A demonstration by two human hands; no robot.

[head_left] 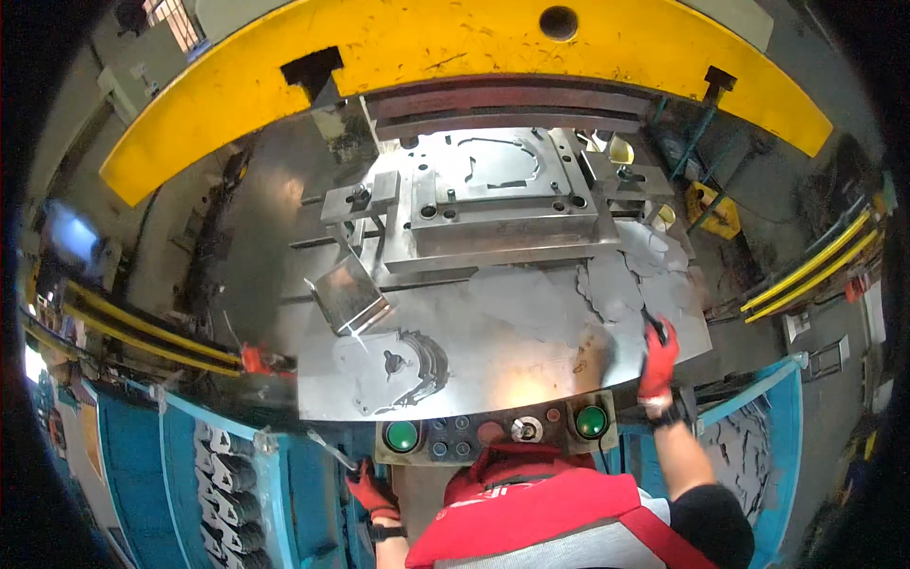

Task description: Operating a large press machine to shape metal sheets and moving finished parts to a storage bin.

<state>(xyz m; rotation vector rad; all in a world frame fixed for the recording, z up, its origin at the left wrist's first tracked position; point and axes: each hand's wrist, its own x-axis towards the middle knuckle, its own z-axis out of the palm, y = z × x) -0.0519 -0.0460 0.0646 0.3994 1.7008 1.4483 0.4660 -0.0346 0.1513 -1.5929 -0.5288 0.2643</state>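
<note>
My left hand (373,490), in a red glove with dark fingertips, is low in the view left of the control panel. Its fingers are closed round the end of a slim metal tool (329,446) that points up and left. My right hand (660,356), gloved alike, is over the right part of the steel press table, its bent fingers at the near edge of a flat grey sheet-metal piece (671,297). Several such thin pieces overlap there. On the table's left lies a stack of cut flat metal parts (384,370), beside a tilted metal bracket (350,293).
The press die (502,209) stands at the back centre, with a cut outline on top. A yellow press beam (455,43) spans above. Green buttons (402,435) flank the control panel. Blue bins hold stacked parts (227,493) at left and scrap sheets (741,455) at right.
</note>
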